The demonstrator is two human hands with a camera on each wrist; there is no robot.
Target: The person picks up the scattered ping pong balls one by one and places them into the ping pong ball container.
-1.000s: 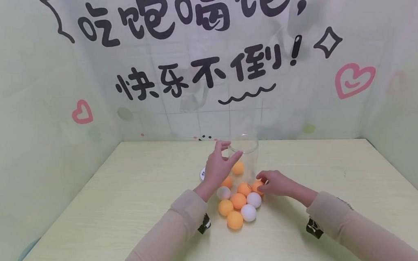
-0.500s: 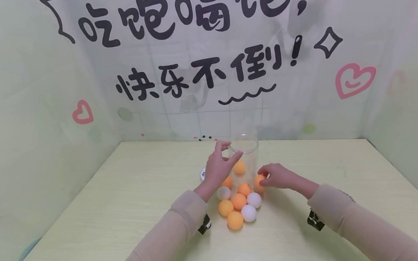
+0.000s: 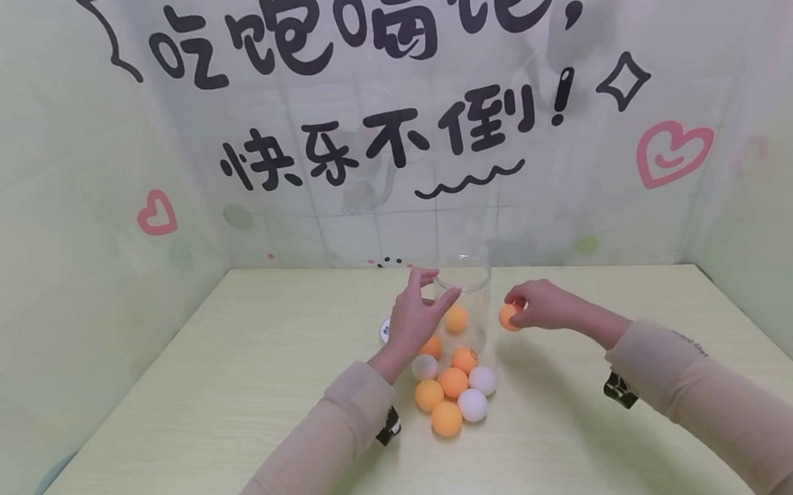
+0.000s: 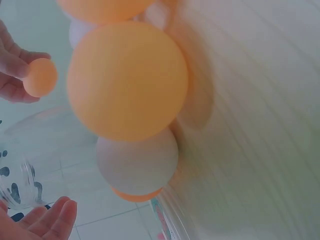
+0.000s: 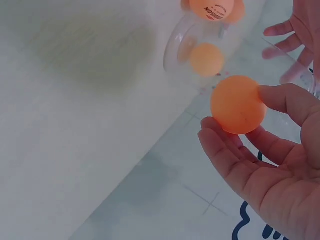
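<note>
In the head view my right hand (image 3: 547, 304) pinches an orange ping-pong ball (image 3: 510, 317) above the table, right of a clear cylindrical container (image 3: 481, 305). The right wrist view shows this ball (image 5: 238, 105) between thumb and fingertips. My left hand (image 3: 413, 317) holds the container's left side near the rim, thumb in front and fingers behind. One orange ball (image 3: 456, 318) lies inside the upright container. In front of it sit several loose orange balls (image 3: 447, 419) and white balls (image 3: 473, 405), some partly hidden by my left wrist.
A small white round object (image 3: 384, 330) shows partly behind my left hand. The light wooden table (image 3: 252, 391) is enclosed by a printed back curtain (image 3: 370, 222) and side walls. Both wrists wear black-and-white devices (image 3: 621, 389).
My right hand has lifted the orange ball from the pile's right edge and moved it up and rightward beside the container. My left hand stays in place.
</note>
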